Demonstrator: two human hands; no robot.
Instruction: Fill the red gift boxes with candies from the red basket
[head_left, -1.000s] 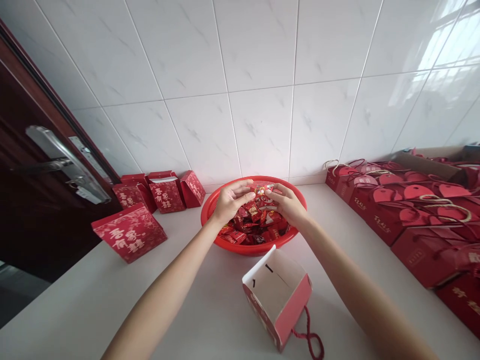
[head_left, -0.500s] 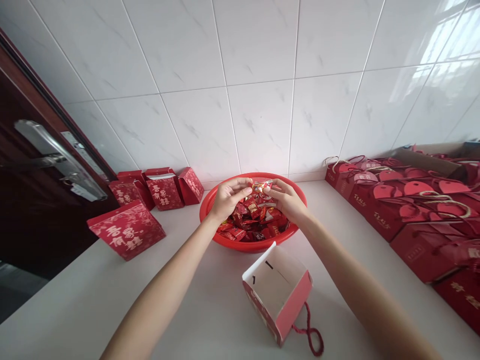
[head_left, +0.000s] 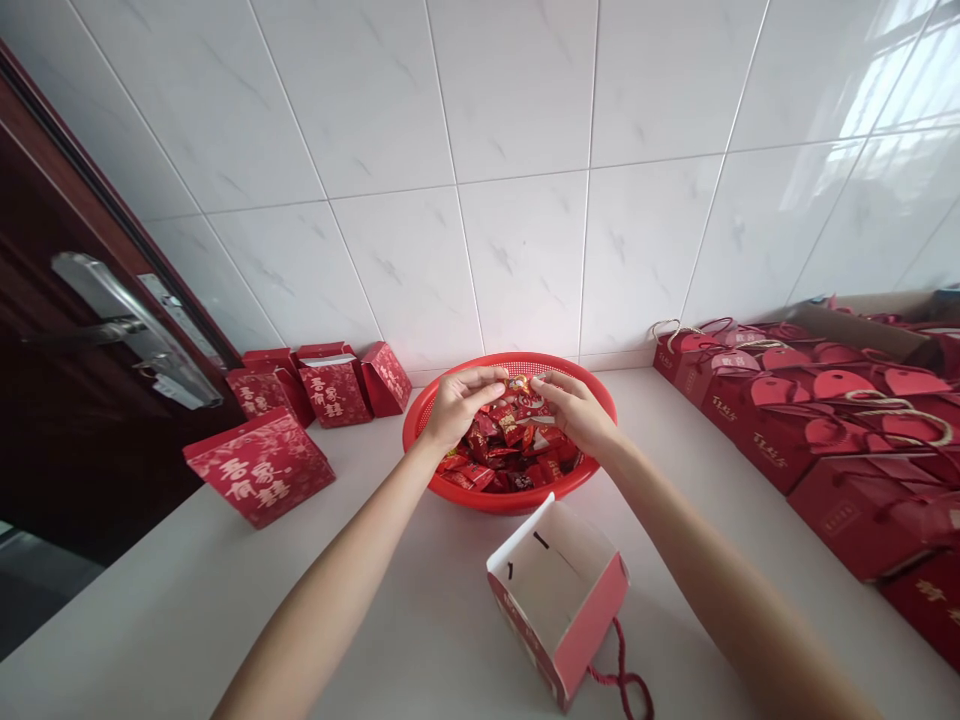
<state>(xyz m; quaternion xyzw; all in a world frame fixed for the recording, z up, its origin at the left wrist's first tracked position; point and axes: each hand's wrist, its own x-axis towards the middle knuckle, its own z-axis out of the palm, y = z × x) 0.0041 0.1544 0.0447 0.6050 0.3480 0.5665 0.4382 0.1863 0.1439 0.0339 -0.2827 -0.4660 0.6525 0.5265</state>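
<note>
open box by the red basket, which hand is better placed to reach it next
Probably the right hand: it is nearly in line with the open box, while the left hand sits farther left. Both seem to pinch a wrapped sweet.

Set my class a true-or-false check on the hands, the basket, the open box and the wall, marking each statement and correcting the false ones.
1. The left hand and right hand hold a small wrapped piece over the red basket. True.
2. The packets in the basket are mostly blue. False: they are mostly red.
3. The open box stands nearer the camera than the basket. True.
4. The cord at the open box is white. False: it is dark red.
5. The wall is brick. False: it is tiled.
</note>
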